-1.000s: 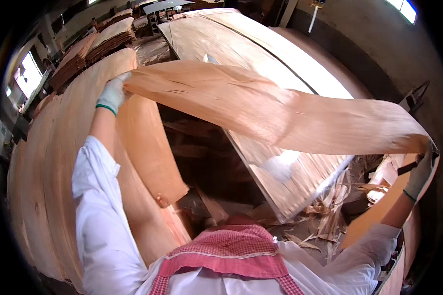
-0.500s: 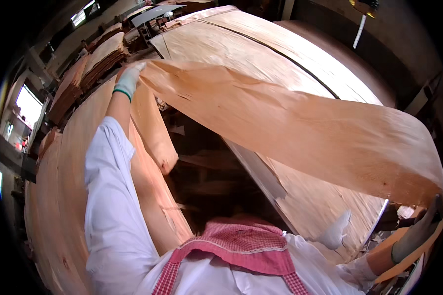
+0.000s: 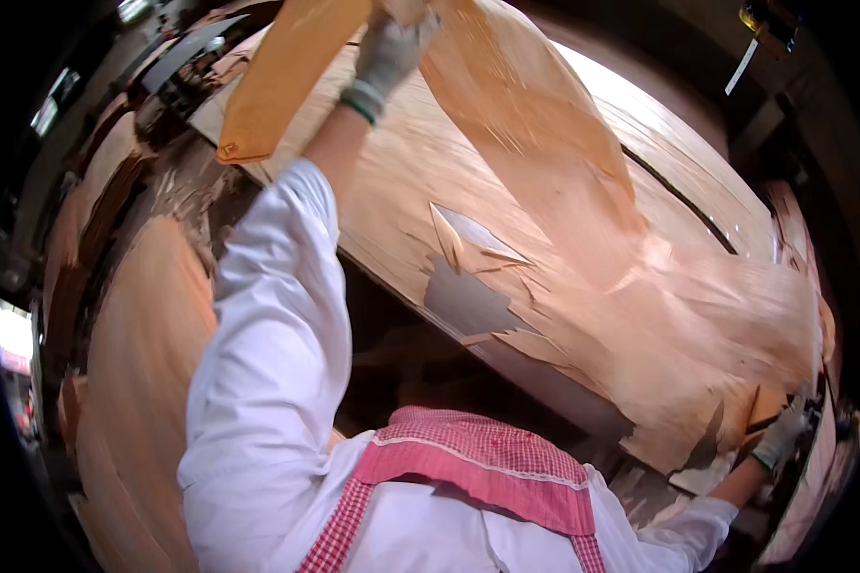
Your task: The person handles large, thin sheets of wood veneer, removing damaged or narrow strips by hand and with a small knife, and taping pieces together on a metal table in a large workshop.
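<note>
My left hand [image 3: 392,53], in a pale work glove with a green cuff, is raised at the top, its fingers closed on a long, thin wood veneer sheet [image 3: 535,119]. The sheet drapes from this hand toward the right, and a folded flap of it hangs on the hand's left side. Underneath lies a wide layer of pale veneer [image 3: 392,181] with torn gaps showing a grey surface [image 3: 468,296]. At the far right, my gloved right hand [image 3: 784,437] is beside the sheet's right end. Its fingers are small and blurred, so their grip is unclear.
Another stack of veneer [image 3: 148,382] stands on my left, with a dark gap between it and the layered surface. More stacked sheets [image 3: 105,191] are farther left. A dark strip [image 3: 678,196] crosses the far side of the layers. A yellow device [image 3: 769,24] hangs at upper right.
My left hand has moved right and farther away, lifting its end of the veneer. The sheet's right part has come down onto the layers. My right hand has shifted slightly inward.
</note>
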A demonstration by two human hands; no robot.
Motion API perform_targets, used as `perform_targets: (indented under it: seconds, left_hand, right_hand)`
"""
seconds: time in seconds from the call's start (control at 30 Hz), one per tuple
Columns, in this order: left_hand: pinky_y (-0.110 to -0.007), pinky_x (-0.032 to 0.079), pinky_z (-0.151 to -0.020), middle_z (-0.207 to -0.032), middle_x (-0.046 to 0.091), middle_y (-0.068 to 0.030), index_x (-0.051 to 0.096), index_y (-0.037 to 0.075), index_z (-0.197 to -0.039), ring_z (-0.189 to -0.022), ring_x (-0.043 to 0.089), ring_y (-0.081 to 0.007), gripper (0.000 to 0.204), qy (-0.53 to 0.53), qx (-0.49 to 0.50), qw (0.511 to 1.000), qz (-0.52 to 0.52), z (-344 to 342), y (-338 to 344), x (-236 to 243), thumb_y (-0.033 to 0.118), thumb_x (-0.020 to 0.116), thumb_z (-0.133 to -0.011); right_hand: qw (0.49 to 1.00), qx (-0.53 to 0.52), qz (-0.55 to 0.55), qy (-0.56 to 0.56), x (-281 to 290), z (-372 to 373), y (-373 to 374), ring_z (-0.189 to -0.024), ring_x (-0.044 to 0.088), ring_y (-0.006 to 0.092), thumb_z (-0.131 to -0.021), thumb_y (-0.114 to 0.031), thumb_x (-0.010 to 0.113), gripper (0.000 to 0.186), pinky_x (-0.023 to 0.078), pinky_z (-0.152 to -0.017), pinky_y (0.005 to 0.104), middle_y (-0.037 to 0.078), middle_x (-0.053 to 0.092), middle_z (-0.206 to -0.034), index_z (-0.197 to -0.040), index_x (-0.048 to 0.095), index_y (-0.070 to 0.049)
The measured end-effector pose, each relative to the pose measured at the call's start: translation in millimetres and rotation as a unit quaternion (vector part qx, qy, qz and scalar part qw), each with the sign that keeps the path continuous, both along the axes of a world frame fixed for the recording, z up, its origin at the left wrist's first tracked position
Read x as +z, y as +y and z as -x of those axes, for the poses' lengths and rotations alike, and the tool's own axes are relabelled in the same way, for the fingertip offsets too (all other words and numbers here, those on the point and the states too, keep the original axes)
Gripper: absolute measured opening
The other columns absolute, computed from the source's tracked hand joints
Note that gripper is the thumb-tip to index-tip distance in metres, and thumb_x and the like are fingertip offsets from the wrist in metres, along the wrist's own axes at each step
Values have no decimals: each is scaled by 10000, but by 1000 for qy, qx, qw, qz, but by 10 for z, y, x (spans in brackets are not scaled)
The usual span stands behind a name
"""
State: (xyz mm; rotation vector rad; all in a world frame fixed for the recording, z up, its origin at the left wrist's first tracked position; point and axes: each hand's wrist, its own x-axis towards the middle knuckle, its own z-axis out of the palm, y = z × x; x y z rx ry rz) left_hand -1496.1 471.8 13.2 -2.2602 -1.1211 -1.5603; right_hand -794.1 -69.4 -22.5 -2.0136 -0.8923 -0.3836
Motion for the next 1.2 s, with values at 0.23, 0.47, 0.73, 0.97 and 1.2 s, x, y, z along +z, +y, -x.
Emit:
perform_targets:
  seconds: [0.23,0.47,0.73,0.97,1.2]
  left_hand:
    - [-317,496,-679,-981,672,-106,657,2,-991,-819,621,-201,323,-583,-180,587,532,630,-237,-2410,309,611,-899]
    - [-372,455,-596,-776,617,-84,655,-67,-880,-654,506,-179,448,-466,37,680,564,1492,60,-3062,381,644,-887]
    - [-283,508,-883,-1151,622,-71,502,5,-1308,-998,620,-187,487,-524,-134,555,632,3490,898,-2934,337,559,-957]
    - [-230,377,-492,-1050,630,-59,632,47,-1168,-616,483,-84,427,-418,41,598,682,4332,1028,-3204,338,669,-858]
    - [-362,491,-547,-674,593,-118,661,-40,-823,-609,567,-244,473,-324,464,784,256,4800,916,-2891,432,683,-820]
  right_hand:
    - [944,-78,-167,273,-558,604,479,-886,555,128,-891,-400,629,461,440,-647,250,13,614,-1164,-1225,602,-84]
    - [898,-149,-123,394,-1192,1767,826,-561,475,121,-865,-369,654,264,385,-417,269,12,560,-795,-892,603,-111]
    - [773,-158,-161,593,-2680,3528,1078,-476,456,165,-858,-240,649,157,361,-403,303,37,538,-664,-788,585,-114]
    - [779,-150,-83,603,-2743,4104,1595,-465,436,171,-788,-129,557,77,367,-417,337,29,467,-628,-819,492,-101]
    - [690,-4,-42,723,-2378,5082,2034,-511,511,162,-883,-275,660,226,387,-435,295,54,567,-692,-915,557,-76]
